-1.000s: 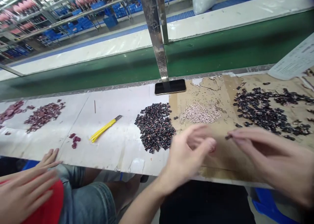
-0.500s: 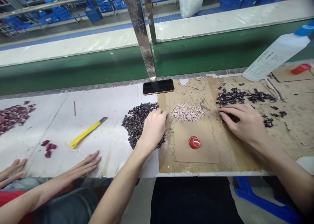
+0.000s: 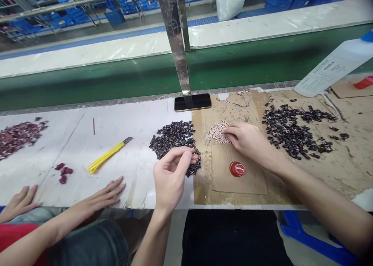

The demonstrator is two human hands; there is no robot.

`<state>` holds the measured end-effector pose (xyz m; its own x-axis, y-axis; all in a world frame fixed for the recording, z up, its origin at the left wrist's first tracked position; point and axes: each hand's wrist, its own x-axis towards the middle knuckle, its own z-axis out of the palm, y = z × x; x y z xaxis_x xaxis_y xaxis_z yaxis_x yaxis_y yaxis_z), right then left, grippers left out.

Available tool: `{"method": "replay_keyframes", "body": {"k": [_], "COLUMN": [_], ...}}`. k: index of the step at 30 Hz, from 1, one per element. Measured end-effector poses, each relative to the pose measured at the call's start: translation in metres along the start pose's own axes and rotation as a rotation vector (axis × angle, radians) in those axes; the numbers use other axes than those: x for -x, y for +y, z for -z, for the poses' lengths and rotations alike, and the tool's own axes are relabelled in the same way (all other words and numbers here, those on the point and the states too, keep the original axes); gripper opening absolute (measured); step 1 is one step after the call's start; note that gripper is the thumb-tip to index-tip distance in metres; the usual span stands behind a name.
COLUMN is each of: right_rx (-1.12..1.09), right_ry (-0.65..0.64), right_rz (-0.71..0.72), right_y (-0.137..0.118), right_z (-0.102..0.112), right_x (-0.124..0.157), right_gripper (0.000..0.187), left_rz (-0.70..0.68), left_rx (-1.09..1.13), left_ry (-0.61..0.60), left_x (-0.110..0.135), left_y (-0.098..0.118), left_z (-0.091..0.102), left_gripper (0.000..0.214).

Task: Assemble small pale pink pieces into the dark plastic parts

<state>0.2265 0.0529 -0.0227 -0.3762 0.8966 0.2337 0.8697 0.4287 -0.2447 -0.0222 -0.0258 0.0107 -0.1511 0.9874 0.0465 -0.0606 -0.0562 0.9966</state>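
My left hand (image 3: 170, 176) is raised palm-up just in front of the middle pile of small dark pieces (image 3: 175, 135), with thumb and fingers pinched on a small dark piece. My right hand (image 3: 247, 139) reaches left across the cardboard sheet (image 3: 239, 180) and its fingertips pinch at the little heap of pale tiny parts (image 3: 218, 132). A round red cap (image 3: 237, 168) lies on the cardboard just below my right wrist. A wider spread of dark pieces (image 3: 294, 128) lies to the right of that hand.
A black phone (image 3: 192, 102) lies at the foot of a steel post (image 3: 176, 40), before a green conveyor belt (image 3: 116, 77). A yellow knife (image 3: 107, 155) and reddish pieces (image 3: 17, 133) lie left. Another person's hands (image 3: 99, 198) rest at the table's front-left edge. A white bottle (image 3: 332, 69) lies far right.
My left hand lifted off the middle dark pile and turned palm-up, pinching. My right hand left the right-hand dark pile and moved left onto the pale heap.
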Motion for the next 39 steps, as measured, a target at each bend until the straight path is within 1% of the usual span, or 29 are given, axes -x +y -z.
{"method": "replay_keyframes", "body": {"k": [1,3,4,5,8,11,16,20,24,27,28,29,30,32,33,34,35,37,39], "right_rx": [-0.008,-0.028,-0.041,-0.056,-0.102,-0.124,-0.151,-0.2,-0.267,-0.323,-0.384,-0.491,-0.642,-1.01,-1.168,-1.279,-1.355,-1.431,-1.471], "right_ry": [0.006,0.026,0.039,0.051,0.08,0.104,0.122,0.12,0.131,0.166,0.184,0.198,0.206,0.191,0.169,0.144,0.12,0.093,0.107], "right_rz": [-0.007,-0.023,-0.031,-0.038,-0.054,-0.075,-0.106,-0.127,-0.143,-0.165,-0.196,-0.243,-0.3,-0.423,-0.474,-0.505,-0.524,-0.543,-0.537], "right_y": [0.0,0.001,0.001,0.001,0.001,0.003,0.005,0.005,0.006,0.003,0.001,-0.003,-0.007,-0.018,-0.025,-0.031,-0.037,-0.048,-0.055], "right_z": [0.0,0.001,0.001,0.002,0.004,0.006,0.009,0.01,0.011,0.019,0.024,0.028,0.033,0.041,0.044,0.046,0.047,0.048,0.046], "right_x": [0.0,0.0,0.001,0.001,0.002,0.003,0.0,-0.002,-0.003,0.001,0.005,0.01,0.016,0.031,0.038,0.045,0.05,0.059,0.064], "right_gripper": [0.027,0.026,0.027,0.027,0.026,0.024,0.023,0.022,0.021,0.016,0.013,0.01,0.008,0.015,0.019,0.02,0.02,0.019,0.016], "left_rz": [0.022,0.068,0.079,0.078,0.056,0.053,0.059,0.085,0.066,0.042,0.022,-0.01,-0.056,-0.19,-0.269,-0.348,-0.422,-0.542,-0.617], "left_rx": [0.018,0.037,0.041,0.038,0.028,0.065,0.092,0.111,0.106,0.082,0.059,0.024,-0.02,-0.127,-0.183,-0.23,-0.268,-0.331,-0.385], "left_ry": [0.029,0.06,0.057,0.044,-0.013,-0.031,-0.004,-0.019,-0.022,-0.029,-0.029,-0.029,-0.032,-0.047,-0.063,-0.082,-0.102,-0.147,-0.185], "left_x": [0.004,0.009,0.01,0.01,0.011,0.011,0.015,0.017,0.017,0.018,0.019,0.02,0.021,0.022,0.023,0.024,0.024,0.024,0.024], "left_y": [-0.001,-0.002,-0.002,-0.002,-0.003,-0.003,0.001,0.004,0.006,0.006,0.005,0.004,0.004,0.002,0.002,0.002,0.003,0.005,0.006], "left_z": [-0.002,-0.008,-0.011,-0.013,-0.018,-0.022,-0.026,-0.027,-0.028,-0.03,-0.031,-0.033,-0.035,-0.041,-0.044,-0.048,-0.051,-0.055,-0.057], "left_gripper": [0.008,0.022,0.027,0.028,0.016,0.009,0.009,0.008,0.012,0.011,0.01,0.009,0.009,0.009,0.01,0.012,0.014,0.016,0.015]}}
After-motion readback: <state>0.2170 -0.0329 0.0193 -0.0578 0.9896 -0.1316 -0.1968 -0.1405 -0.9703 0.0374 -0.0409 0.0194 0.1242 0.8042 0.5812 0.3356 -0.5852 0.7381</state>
